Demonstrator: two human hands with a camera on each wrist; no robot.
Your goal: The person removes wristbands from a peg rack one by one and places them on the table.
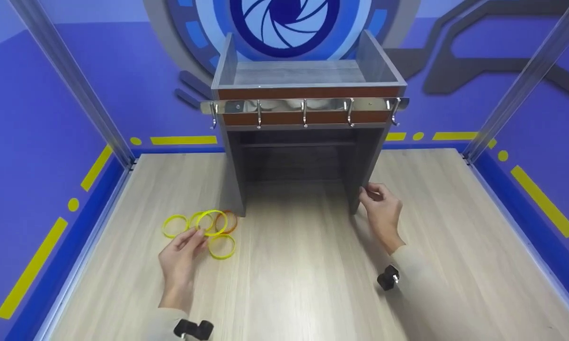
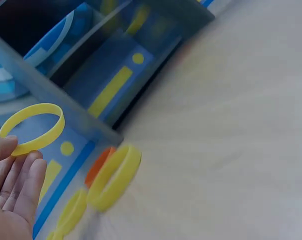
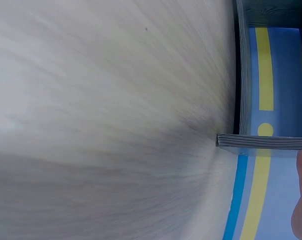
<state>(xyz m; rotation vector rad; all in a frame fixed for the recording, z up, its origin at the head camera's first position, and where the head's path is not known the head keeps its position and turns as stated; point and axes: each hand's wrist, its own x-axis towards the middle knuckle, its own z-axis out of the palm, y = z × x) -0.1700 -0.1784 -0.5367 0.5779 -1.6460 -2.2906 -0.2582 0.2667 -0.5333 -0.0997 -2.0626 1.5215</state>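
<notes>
My left hand [image 1: 180, 258] pinches a thin yellow wristband [image 2: 57, 131] between thumb and fingers, raised above the table. Beneath and around it lie several more bands: a yellow band [image 1: 222, 258] nearest me, another yellow band [image 1: 164, 228] at the left, and an orange band [image 1: 236, 221] near the left foot of a grey wooden rack [image 1: 308, 87]. Over at the rack's right side panel [image 3: 266, 142], my right hand [image 1: 384, 212] has bent fingers; in the right wrist view a fingertip touches the panel's outer face. Most of that hand is outside the right wrist view.
A metal rail with several hooks [image 1: 305, 112] runs across the front of the rack. Below it is an open compartment between the side panels. The wooden table [image 1: 294, 284] is bordered by blue printed walls [image 1: 52, 118] and metal corner posts.
</notes>
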